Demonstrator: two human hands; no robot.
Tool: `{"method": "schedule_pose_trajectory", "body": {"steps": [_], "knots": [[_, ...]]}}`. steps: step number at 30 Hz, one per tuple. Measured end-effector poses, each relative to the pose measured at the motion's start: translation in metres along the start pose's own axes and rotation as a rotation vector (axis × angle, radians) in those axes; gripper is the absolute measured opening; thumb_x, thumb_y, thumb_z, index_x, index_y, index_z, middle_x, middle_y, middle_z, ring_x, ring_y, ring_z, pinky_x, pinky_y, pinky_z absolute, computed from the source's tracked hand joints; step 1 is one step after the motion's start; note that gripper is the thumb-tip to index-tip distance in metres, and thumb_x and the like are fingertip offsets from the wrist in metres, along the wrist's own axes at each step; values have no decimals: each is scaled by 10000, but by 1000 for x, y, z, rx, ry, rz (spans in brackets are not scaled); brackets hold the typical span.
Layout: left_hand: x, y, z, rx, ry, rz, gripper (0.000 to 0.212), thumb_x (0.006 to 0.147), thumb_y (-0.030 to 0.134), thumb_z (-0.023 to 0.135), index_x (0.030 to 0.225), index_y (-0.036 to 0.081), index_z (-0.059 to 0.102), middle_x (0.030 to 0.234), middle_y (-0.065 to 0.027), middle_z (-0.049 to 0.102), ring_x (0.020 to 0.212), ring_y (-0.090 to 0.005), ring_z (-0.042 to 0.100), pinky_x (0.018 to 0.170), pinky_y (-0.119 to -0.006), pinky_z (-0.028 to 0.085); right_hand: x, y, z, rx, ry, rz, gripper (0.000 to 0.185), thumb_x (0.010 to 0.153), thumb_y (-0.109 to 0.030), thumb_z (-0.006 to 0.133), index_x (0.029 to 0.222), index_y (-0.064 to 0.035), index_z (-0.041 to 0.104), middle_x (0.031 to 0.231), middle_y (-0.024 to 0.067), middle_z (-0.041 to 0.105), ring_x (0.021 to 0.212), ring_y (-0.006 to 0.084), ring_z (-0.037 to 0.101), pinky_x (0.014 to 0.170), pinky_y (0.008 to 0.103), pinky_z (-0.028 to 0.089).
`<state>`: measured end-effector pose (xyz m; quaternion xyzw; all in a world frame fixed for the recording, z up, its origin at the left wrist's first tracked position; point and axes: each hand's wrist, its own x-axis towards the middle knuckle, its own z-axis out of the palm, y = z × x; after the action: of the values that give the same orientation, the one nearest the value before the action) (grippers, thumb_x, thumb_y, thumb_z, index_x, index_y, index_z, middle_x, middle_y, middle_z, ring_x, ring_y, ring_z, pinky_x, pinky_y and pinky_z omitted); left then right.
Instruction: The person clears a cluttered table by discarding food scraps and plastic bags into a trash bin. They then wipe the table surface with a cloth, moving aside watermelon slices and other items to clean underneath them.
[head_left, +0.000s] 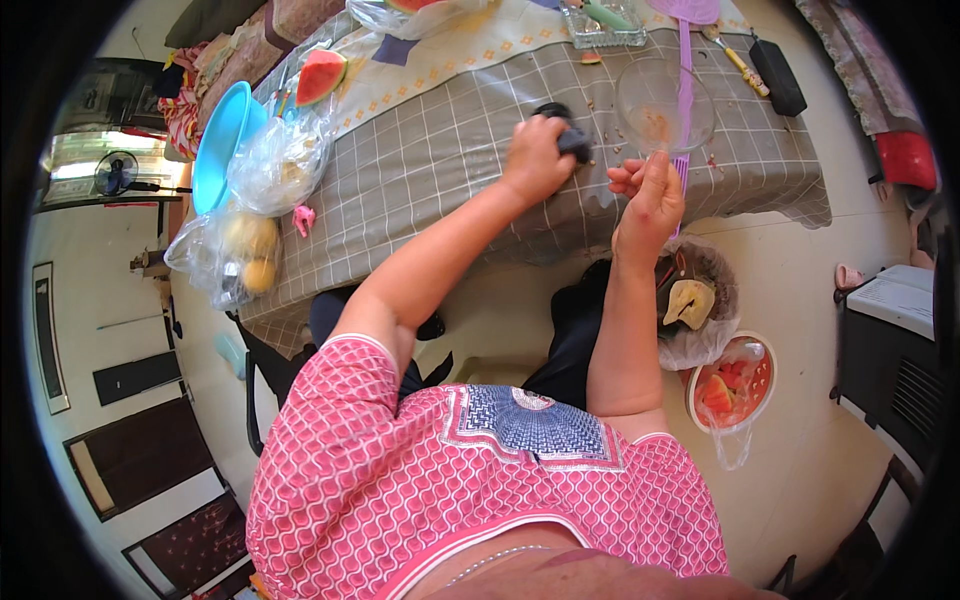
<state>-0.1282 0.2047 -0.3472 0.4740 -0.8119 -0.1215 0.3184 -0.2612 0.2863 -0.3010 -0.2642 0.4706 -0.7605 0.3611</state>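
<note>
My left hand (536, 159) is closed on a crumpled black object (574, 141), perhaps a cloth, against the grey checked tablecloth (442, 150). To its right, my right hand (649, 199) pinches the near rim of a clear round bowl (634, 97) between thumb and fingers. Small reddish-brown bits (656, 126) show through the bowl. A pink plastic fly swatter (684, 67) runs lengthwise behind the bowl and past my right hand. Small crumbs lie scattered on the cloth around both hands.
Watermelon wedge (321, 76), blue basin (220, 150), plastic bags and bagged yellow fruit (259, 276) sit at the left. A glass tray (604, 34), yellow-handled brush (744, 71) and black case (778, 77) lie far right. Below the table edge stand a lined bin (727, 281) and red basket (765, 409).
</note>
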Motion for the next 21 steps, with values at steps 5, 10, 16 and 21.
{"method": "schedule_pose_trajectory", "body": {"steps": [5,10,16,21], "knots": [[41,-7,-26,-302,126,-164,278,663,134,626,920,28,628,865,-182,612,840,-347,591,772,-402,472,1,-2,1,-7,5,6,363,971,-269,462,692,-37,483,668,53,562,568,111,579,529,220,452],[47,-137,-84,-117,381,-292,296,684,169,606,955,54,639,888,-175,640,839,-343,610,772,-400,484,-13,-5,8,-13,-15,40,365,975,-269,454,693,-40,487,680,54,572,571,100,576,533,214,448],[62,-181,-59,146,282,-493,333,679,174,576,992,90,648,974,-172,645,931,-339,603,837,-411,470,-14,-13,7,24,-34,51,348,977,-256,451,707,-40,492,718,57,571,599,101,580,546,216,453],[107,-119,-12,74,101,-322,337,679,177,570,994,98,660,995,-171,645,933,-349,606,846,-416,472,-7,-10,-2,48,19,31,330,977,-238,450,716,-40,491,750,61,563,611,116,584,549,225,461]]}}
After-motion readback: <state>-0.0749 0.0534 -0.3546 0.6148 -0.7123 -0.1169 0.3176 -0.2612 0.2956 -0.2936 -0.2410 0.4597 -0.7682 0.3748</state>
